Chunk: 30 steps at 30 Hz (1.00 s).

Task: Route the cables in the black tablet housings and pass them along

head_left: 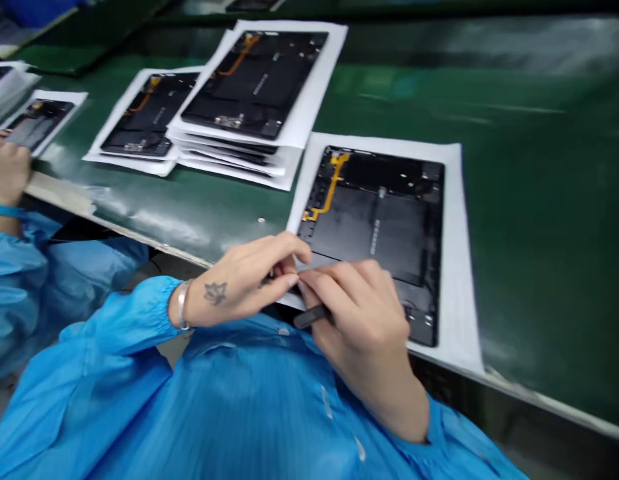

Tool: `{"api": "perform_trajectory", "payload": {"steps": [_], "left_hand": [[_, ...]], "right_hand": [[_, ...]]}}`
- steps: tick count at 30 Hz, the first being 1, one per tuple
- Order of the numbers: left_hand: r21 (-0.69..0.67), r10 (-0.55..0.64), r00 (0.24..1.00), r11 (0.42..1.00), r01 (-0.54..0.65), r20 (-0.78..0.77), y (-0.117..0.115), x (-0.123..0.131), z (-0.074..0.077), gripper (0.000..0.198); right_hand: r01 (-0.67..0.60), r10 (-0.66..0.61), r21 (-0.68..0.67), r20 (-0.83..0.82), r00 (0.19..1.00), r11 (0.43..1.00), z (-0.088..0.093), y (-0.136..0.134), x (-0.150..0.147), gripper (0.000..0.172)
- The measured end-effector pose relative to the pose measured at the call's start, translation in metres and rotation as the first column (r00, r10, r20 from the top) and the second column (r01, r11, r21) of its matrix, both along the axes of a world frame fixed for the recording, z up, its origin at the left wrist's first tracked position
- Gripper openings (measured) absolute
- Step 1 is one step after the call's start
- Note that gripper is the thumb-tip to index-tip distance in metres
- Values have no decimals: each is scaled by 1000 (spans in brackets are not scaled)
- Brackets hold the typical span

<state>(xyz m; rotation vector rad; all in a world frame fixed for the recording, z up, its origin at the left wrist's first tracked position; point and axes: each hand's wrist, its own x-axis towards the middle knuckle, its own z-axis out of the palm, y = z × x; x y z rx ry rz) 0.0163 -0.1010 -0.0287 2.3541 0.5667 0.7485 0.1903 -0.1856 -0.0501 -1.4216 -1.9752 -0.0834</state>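
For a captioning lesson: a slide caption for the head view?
Left hand and right hand, the latter holding a dark rod, close together at a black panel on white paper.

green counter (539, 233), glossy top, pale light reflections, worn whitish front edge (564, 408), dark green ledge (96, 40) upper left, blurred blue patch (32, 12) in far corner, shadow underneath
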Motion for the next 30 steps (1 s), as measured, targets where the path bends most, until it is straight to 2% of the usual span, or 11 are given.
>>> {"api": "perform_trajectory", "payload": {"steps": [3,7,16,24,30], "left_hand": [[44,76,996,996,-78,46,1,1,-2,26],[102,137,986,984,-146,91,3,-1,-4,8],[74,98,986,991,-108,133,2,1,-8,6],[113,70,991,990,-82,111,1,2,-8,7],[195,68,996,978,-76,49,5,4,-6,7]], "right_hand": [[40,-41,-26,-33,999,999,-3,2,-1,15],[65,-71,-53,-128,989,997,-5,3,-2,13],[67,-81,-85,-178,981,994,-3,4,-3,14],[47,-63,-88,-190,980,995,-3,5,-2,16],[36,-41,-36,-169,985,999,-3,0,2,14]]}}
